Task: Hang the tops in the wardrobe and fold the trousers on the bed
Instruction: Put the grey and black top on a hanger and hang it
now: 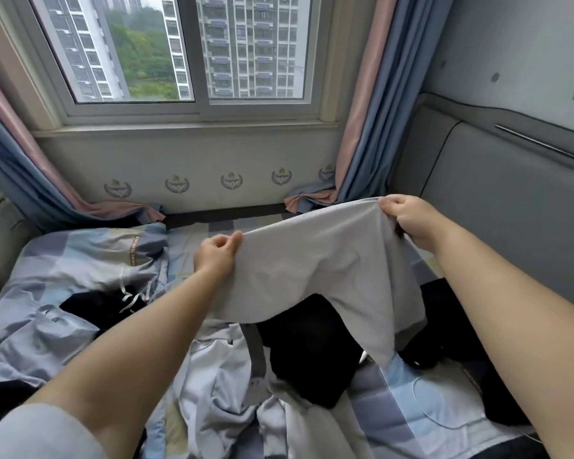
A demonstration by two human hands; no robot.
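Filling the lower half of the frame, the bed (pixel 408 399) wears a checked blue, grey and cream cover, rumpled at the left and strewn with clothing. Behind it, across the upper middle of the frame, a window (pixel 186 51) looks out on tower blocks and trees. Blue and pink curtains (pixel 365 120) hang down both sides of it, their hems pooling on the far edge of the bed. At the right of the frame a grey padded headboard (pixel 497 200) runs along the wall.

Held up in the centre of the frame, above the bed, is a pale grey garment (pixel 315 270); whether it is a top or trousers cannot be told from here. Its upper edge stretches between both hands and its lower part droops onto a black garment (pixel 312 352) lying in the lower middle. Just left of that black piece lies a tangle of white and pale blue clothing (pixel 222 385). Further left, a dark garment with white drawstrings (pixel 103 306) lies on the rumpled cover.

The left hand (pixel 216 255), at centre left, has its grip pinching the left end of the grey garment's upper edge between thumb and fingers. The right hand (pixel 408 218), higher and right of centre, has its grip curled round the other end, fabric bunched in the fingers. Both forearms are bare, reaching in from the bottom corners.
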